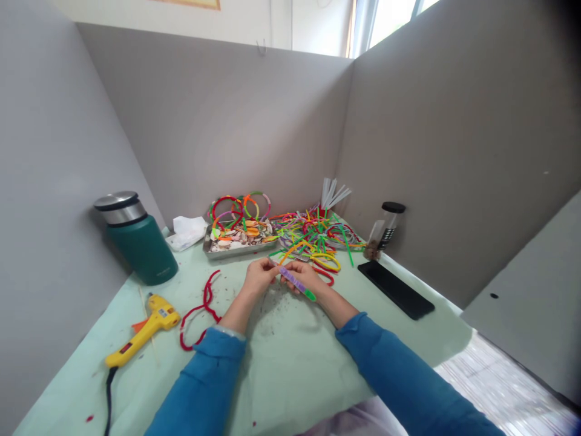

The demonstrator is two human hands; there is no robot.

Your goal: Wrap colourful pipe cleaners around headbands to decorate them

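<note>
My left hand and my right hand meet over the middle of the pale green table. Both are closed on a short stick wrapped in purple with a green tip, which slants down to the right between them. Just behind the hands lies a heap of coloured pipe cleaners. A red pipe cleaner lies curled on the table to the left of my left arm.
A metal tray with shells and coloured rings stands at the back. A yellow glue gun lies front left, a green flask behind it. A black phone and a dark-capped jar are right. Grey partition walls enclose the table.
</note>
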